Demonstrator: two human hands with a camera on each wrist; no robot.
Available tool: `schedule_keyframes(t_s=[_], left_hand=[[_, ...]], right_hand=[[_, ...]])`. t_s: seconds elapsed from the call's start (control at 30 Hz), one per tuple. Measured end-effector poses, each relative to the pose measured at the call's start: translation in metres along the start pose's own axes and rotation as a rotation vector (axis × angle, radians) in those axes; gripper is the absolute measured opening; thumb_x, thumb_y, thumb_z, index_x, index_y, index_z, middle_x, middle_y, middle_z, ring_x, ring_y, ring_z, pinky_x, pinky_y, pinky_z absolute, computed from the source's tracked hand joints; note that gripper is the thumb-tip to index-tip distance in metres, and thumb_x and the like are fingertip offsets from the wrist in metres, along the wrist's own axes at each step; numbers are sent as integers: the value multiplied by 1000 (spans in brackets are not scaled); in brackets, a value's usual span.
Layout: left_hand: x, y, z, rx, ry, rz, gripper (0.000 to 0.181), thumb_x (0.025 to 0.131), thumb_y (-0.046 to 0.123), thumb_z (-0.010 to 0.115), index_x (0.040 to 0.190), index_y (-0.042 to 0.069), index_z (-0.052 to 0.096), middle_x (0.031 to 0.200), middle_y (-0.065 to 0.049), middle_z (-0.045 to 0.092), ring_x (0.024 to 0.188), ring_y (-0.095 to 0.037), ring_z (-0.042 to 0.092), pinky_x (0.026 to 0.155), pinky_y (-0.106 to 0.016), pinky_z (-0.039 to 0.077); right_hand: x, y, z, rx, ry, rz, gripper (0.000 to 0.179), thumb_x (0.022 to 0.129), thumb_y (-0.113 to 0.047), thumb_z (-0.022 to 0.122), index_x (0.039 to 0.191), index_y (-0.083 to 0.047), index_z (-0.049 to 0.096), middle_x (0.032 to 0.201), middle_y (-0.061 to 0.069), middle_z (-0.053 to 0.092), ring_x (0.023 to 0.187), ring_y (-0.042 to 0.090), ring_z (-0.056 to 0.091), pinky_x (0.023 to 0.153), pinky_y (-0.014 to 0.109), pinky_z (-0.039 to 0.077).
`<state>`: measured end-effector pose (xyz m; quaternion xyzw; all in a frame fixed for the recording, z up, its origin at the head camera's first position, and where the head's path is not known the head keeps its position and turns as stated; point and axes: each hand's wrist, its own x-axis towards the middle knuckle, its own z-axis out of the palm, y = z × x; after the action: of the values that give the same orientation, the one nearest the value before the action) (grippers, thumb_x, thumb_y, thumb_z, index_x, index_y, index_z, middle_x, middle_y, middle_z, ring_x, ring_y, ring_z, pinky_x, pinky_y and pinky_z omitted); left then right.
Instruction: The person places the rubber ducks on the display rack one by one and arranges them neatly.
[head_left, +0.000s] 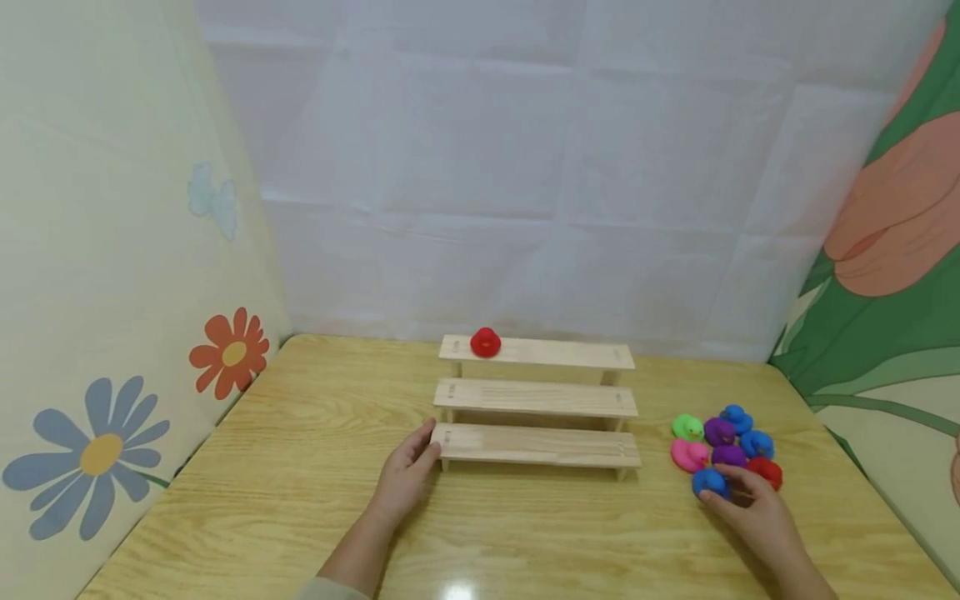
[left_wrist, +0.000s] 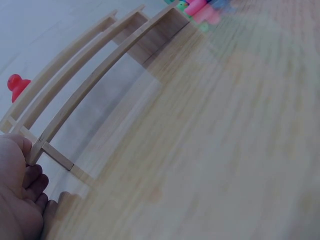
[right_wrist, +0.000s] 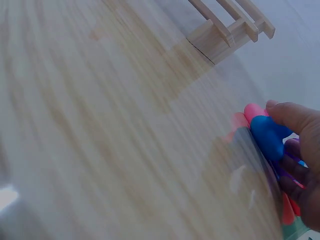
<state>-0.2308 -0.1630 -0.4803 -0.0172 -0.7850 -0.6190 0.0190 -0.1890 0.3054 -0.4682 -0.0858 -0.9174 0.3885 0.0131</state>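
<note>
A three-step wooden shelf [head_left: 536, 444] stands on the table, and my left hand [head_left: 405, 477] grips the left end of its lowest step. In the left wrist view, the thumb of my left hand [left_wrist: 17, 185] lies against that end with the other fingers curled below. A red rubber duck [head_left: 486, 342] sits toward the left of the top step. To the right of the shelf, my right hand [head_left: 757, 512] pinches a blue rubber duck [head_left: 708, 483] between thumb and fingers, at the near side of a group of ducks. The duck looks still on the table.
Grouped close behind the right hand are a pink duck [head_left: 689, 456], a green duck [head_left: 687, 427], a red duck [head_left: 766, 473], and several purple and blue ducks. A white cloth [head_left: 480, 167] hangs behind the table [head_left: 315, 417]; printed panels flank both sides.
</note>
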Motion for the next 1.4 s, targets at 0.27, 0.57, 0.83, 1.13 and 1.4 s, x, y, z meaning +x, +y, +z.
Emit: schedule_keyframes(t_s=[0.27, 0.57, 0.83, 1.13, 1.4], left_hand=[[-1, 1, 0, -2, -6, 6, 51, 104, 14, 46, 150, -4, 33, 155, -22, 35, 146, -34, 31, 120, -47, 29], [-1, 0, 0, -2, -12, 7, 52, 104, 15, 46, 150, -3, 32, 156, -22, 34, 146, -34, 30, 120, -48, 29], [-3, 2, 0, 4, -10, 1, 52, 104, 17, 47, 150, -2, 32, 156, -21, 35, 146, -34, 30, 120, -49, 29], [-4, 2, -1, -5, -24, 13, 53, 104, 18, 46, 150, -2, 32, 156, -22, 32, 146, -36, 28, 120, -50, 28], [-4, 2, 0, -10, -15, 6, 53, 104, 19, 47, 150, -2, 32, 156, -22, 34, 146, -36, 30, 120, -49, 28]], right_hand=[[0, -1, 1, -31, -3, -27, 64, 88, -40, 72, 134, 1, 54, 129, 24, 59, 116, 35, 57, 84, 21, 49], [-1, -1, 1, -6, -15, -3, 66, 89, -43, 70, 135, 1, 52, 132, 27, 56, 119, 39, 55, 97, 45, 52], [-3, -7, 1, 77, -13, 41, 68, 90, -42, 70, 138, 1, 48, 141, 29, 48, 126, 44, 49, 105, 55, 46], [-2, -17, -4, 114, 2, 3, 66, 91, -40, 69, 140, -1, 48, 140, 24, 52, 106, -1, 56, 87, 12, 51], [2, -29, -5, 87, 25, -39, 65, 91, -42, 68, 139, -2, 49, 141, 26, 51, 129, 41, 49, 96, 32, 53]])
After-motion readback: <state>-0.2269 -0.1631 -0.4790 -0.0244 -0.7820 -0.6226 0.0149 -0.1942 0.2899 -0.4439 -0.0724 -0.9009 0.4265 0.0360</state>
